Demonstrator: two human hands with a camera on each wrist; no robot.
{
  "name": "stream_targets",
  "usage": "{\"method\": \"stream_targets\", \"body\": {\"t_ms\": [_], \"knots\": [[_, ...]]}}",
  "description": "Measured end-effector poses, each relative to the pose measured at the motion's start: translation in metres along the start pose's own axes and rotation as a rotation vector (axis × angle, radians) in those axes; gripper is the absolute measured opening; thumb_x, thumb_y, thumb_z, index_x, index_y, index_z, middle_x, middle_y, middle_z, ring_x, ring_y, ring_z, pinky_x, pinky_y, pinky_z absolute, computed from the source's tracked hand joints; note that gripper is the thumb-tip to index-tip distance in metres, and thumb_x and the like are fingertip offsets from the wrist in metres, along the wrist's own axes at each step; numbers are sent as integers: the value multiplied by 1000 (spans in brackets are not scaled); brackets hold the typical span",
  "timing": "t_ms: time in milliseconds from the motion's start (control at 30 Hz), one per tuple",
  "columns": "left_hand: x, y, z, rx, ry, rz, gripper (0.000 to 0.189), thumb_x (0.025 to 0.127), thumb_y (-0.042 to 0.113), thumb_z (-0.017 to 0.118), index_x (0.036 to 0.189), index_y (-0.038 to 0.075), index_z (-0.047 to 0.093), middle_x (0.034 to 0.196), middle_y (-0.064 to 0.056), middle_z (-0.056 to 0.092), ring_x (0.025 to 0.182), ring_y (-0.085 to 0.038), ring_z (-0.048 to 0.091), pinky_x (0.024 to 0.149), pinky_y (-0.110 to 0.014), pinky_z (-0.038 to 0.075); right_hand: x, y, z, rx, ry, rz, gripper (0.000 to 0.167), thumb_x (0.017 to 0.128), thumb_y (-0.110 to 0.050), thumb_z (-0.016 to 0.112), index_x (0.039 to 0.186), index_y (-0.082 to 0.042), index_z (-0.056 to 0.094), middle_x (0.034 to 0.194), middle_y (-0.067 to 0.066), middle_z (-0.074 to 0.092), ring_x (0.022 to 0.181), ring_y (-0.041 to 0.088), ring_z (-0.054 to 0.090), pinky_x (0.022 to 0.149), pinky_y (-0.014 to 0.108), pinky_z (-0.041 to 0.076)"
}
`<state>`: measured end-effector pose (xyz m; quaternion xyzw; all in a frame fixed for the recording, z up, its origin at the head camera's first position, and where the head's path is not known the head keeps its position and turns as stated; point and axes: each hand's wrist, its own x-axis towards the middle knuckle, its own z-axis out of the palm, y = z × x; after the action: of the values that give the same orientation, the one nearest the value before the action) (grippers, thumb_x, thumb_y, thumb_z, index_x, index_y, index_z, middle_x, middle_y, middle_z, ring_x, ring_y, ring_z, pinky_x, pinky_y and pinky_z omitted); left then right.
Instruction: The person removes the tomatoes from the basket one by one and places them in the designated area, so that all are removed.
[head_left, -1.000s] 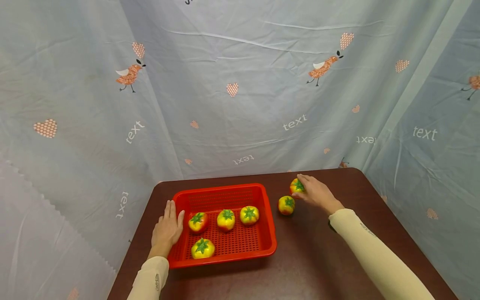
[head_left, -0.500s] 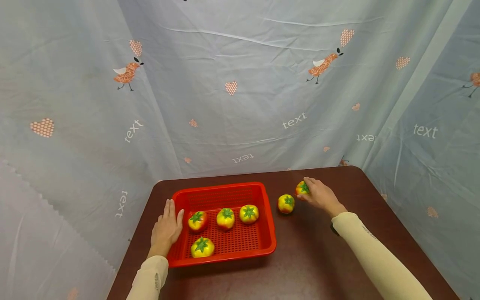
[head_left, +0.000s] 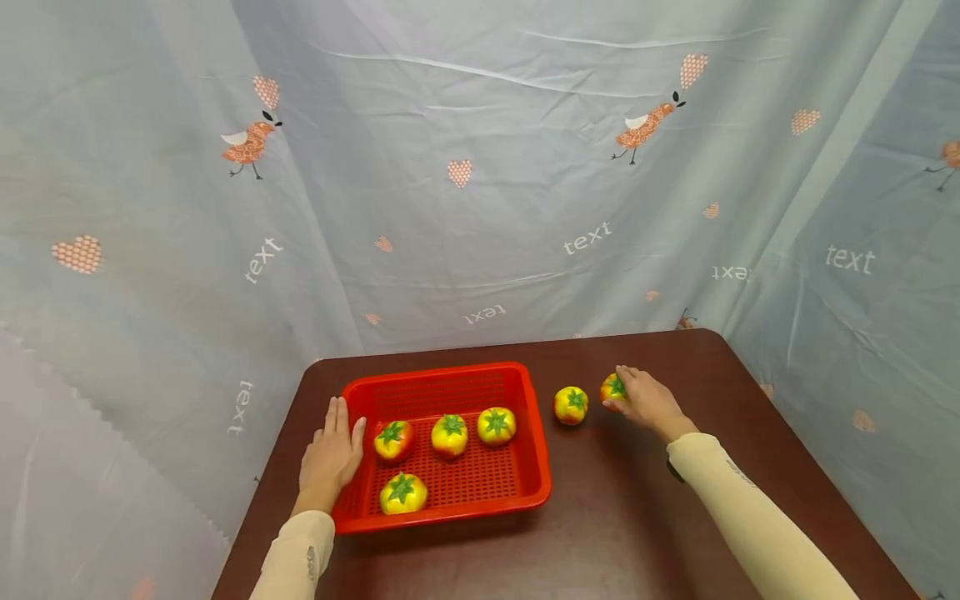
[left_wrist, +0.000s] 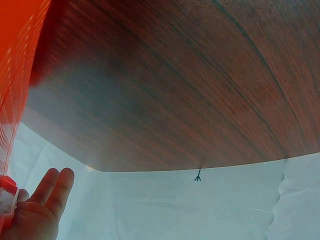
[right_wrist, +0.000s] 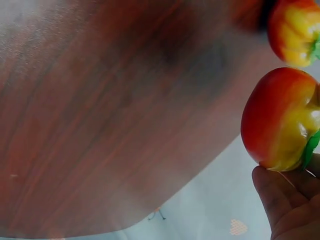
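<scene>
My left hand (head_left: pixel 327 458) lies with straight fingers along the left side of a red perforated plastic basket (head_left: pixel 535 454). In the left wrist view the fingers (left_wrist: pixel 59 192) show below the basket's side (left_wrist: pixel 20 65). Several glossy yellow-and-red tomatoes with green star-shaped tops sit in the basket, such as a redder one (head_left: pixel 395 442) near that hand. On the table right of the basket, my right hand (head_left: pixel 648 402) grips a tomato (head_left: pixel 611 389) between fingertips and thumb; its red-to-yellow skin (right_wrist: pixel 277 120) fills the edge of the right wrist view. Left of it stands another tomato (head_left: pixel 571 406).
A dark brown wood-grain table (head_left: pixel 600 517) with rounded far corners bears everything. Pale grey-blue curtains (head_left: pixel 465 233) printed with birds and hearts hang behind it and along both sides.
My right hand has shifted to the right and slightly nearer with the gripped tomato, opening a gap from the tomato beside it. The left hand has stayed at the basket.
</scene>
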<state>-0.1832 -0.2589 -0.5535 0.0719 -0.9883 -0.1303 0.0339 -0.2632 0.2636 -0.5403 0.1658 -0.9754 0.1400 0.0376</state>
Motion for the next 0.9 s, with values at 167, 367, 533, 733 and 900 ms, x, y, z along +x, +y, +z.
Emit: {"method": "stream_targets", "body": {"t_ms": [167, 367, 533, 733, 900], "knots": [[0, -1, -2, 0, -4, 1, 72, 105, 48, 22, 157, 2, 3, 163, -22, 4, 127, -56, 40, 104, -67, 35, -2, 2, 3, -3, -11, 7, 72, 92, -34, 68, 142, 10, 41, 143, 31, 46, 127, 46, 48, 102, 58, 44], [0, -2, -1, -4, -3, -8, 72, 105, 47, 25, 157, 3, 3, 163, -22, 4, 127, -56, 39, 105, -67, 35, -4, 3, 11, 5, -18, 9, 72, 93, -34, 67, 142, 10, 40, 143, 32, 45, 128, 48, 47, 102, 59, 44], [0, -2, -1, -6, -4, -13, 71, 105, 44, 28, 157, 3, 3, 163, -21, 5, 127, -56, 39, 105, -67, 34, -7, 2, 15, 7, -5, 3, 73, 92, -38, 66, 140, 12, 42, 141, 33, 46, 126, 48, 48, 102, 59, 44], [0, -1, -1, -5, 1, -10, 70, 105, 42, 30, 157, 2, 4, 163, -22, 5, 127, -56, 39, 106, -67, 34, -5, 5, 24, 6, -28, 28, 74, 92, -36, 66, 142, 12, 40, 142, 33, 45, 128, 48, 46, 105, 59, 41], [0, -2, -2, -2, -5, -13, 71, 105, 47, 25, 157, 3, 3, 163, -21, 3, 128, -55, 39, 107, -66, 33, -3, 6, 28, -15, -44, 44, 74, 93, -36, 66, 142, 13, 40, 142, 33, 45, 129, 47, 47, 105, 59, 41]]}}
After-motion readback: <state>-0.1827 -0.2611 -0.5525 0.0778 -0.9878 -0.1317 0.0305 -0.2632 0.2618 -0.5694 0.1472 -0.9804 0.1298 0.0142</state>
